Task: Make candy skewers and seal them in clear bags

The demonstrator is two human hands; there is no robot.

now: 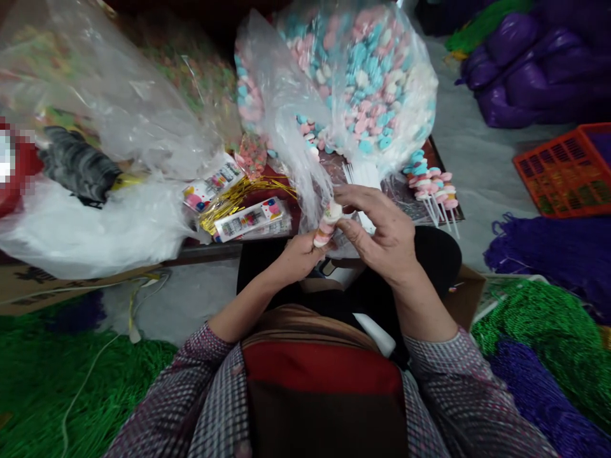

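Note:
My left hand (pixel 300 257) is closed around a short stack of pink and white candies (pixel 324 233), which look like soft marshmallow pieces. Whether a stick runs through them is hidden. At the top of the stack, the thumb and forefinger of my right hand (pixel 384 232) pinch a white candy (pixel 333 210). Just beyond my hands, a large clear plastic bag (pixel 267 83) spills open over many pink, blue and white candies (pixel 370 76). White sticks (pixel 363 173) lie behind my right hand. Finished-looking candy skewers (pixel 432 184) rest at the table's right corner.
Printed label packs (pixel 248 217) and gold twist ties (pixel 224 210) lie left of my hands. A grey striped bundle (pixel 79 164) sits on white plastic (pixel 95 229). An orange crate (pixel 563 168), purple bags (pixel 525 70) and green strands (pixel 548 318) stand on the right.

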